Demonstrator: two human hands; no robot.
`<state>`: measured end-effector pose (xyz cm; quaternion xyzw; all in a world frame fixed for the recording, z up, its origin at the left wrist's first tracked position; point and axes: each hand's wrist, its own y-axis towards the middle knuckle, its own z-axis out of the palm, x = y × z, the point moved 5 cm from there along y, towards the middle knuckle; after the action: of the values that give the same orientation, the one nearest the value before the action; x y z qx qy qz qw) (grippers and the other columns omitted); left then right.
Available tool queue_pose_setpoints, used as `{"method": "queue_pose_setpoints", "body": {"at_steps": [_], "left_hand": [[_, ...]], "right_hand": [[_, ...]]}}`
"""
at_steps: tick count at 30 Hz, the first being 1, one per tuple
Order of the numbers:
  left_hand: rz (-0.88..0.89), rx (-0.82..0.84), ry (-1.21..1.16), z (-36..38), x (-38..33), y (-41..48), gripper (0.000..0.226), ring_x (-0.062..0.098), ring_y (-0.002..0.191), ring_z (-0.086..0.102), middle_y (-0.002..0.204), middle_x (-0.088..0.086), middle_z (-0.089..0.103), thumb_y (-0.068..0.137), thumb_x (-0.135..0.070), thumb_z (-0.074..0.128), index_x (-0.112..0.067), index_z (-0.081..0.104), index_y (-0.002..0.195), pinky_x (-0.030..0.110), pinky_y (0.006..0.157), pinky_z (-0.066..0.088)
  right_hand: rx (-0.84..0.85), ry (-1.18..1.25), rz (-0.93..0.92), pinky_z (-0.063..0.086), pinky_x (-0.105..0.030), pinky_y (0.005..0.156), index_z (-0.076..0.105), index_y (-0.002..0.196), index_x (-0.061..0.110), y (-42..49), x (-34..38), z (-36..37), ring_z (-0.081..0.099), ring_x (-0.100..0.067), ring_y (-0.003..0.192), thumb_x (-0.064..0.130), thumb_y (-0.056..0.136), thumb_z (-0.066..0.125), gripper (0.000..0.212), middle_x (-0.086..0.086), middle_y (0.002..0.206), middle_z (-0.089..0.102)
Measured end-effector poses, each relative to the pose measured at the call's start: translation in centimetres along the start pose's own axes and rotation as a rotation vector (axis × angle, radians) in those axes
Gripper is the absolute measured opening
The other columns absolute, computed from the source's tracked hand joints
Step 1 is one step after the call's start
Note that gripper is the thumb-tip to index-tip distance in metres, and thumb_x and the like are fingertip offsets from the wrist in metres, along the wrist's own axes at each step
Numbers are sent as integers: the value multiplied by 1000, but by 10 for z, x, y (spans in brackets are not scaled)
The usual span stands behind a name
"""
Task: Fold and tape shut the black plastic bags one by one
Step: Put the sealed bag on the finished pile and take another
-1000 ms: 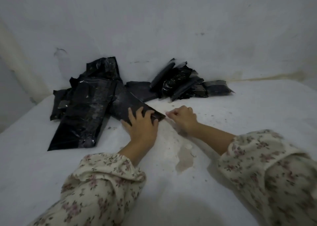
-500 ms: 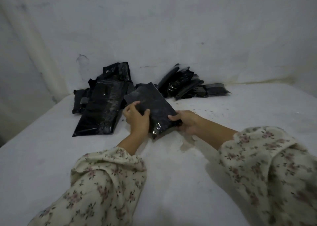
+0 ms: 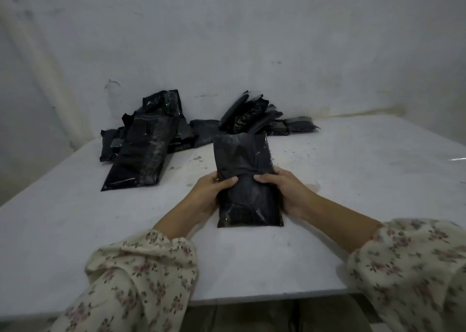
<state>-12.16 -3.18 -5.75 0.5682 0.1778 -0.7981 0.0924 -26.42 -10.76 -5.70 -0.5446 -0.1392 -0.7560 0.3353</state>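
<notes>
Hands grip what I'm working: left hand [image 3: 205,195] and right hand [image 3: 287,193] curl round the black bag [image 3: 248,180], thumbs on top.

The white tabletop [image 3: 75,230] was scuffed and stained. A long flat bag [image 3: 143,155] lay on its far part. Behind and under that bag lay loose black bags [image 3: 161,102]; to its right, dark specks [image 3: 196,159] and a heap of folded bags [image 3: 254,117].

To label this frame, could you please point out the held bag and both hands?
held bag [image 3: 242,155], head view, upper half of the bag.
left hand [image 3: 207,193], head view, back of hand.
right hand [image 3: 290,193], head view, back of hand.
</notes>
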Motion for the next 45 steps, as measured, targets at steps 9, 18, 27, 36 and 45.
{"method": "queue_pose_setpoints", "body": {"at_steps": [9, 18, 27, 36, 45], "left_hand": [[93, 41, 36, -4, 3, 19, 24, 20, 101, 68, 110, 9, 71, 89, -2, 62, -14, 66, 109, 30, 88, 56], [183, 26, 77, -7, -1, 19, 15, 16, 87, 70, 91, 3, 74, 91, -1, 58, -8, 67, 101, 25, 74, 58], [174, -108, 51, -14, 1, 29, 20, 18, 93, 69, 102, 8, 74, 91, -9, 62, -7, 68, 110, 29, 84, 57], [154, -54, 126, -20, -4, 30, 27, 8, 65, 63, 78, -1, 69, 98, 0, 44, -15, 64, 88, 19, 55, 54], [60, 58, 76, -24, -6, 26, 33, 14, 66, 64, 79, 2, 65, 98, -27, 40, -11, 63, 80, 28, 59, 54]], "right_hand": [[59, -53, -64, 58, -30, 76, 67, 108, 3, 16, 8, -14, 68, -24, 91, -2, 84, 61, 24, -15, 101, 71], [76, -93, -20, 59, -28, 71, 68, 104, 0, 15, 5, -10, 71, -23, 84, 12, 90, 63, 20, -16, 95, 72], [-6, -99, -99, 52, -21, 61, 69, 101, 7, 21, 10, -12, 66, -10, 68, 8, 92, 59, 13, -4, 82, 70], [35, -156, -167, 46, -26, 64, 76, 83, 13, 31, 16, -24, 65, -13, 70, -7, 93, 43, 40, -4, 83, 72], [76, -289, -66, 46, -27, 65, 76, 84, 11, 32, 13, -32, 62, -14, 77, 56, 85, 50, 52, -6, 92, 70]]}}
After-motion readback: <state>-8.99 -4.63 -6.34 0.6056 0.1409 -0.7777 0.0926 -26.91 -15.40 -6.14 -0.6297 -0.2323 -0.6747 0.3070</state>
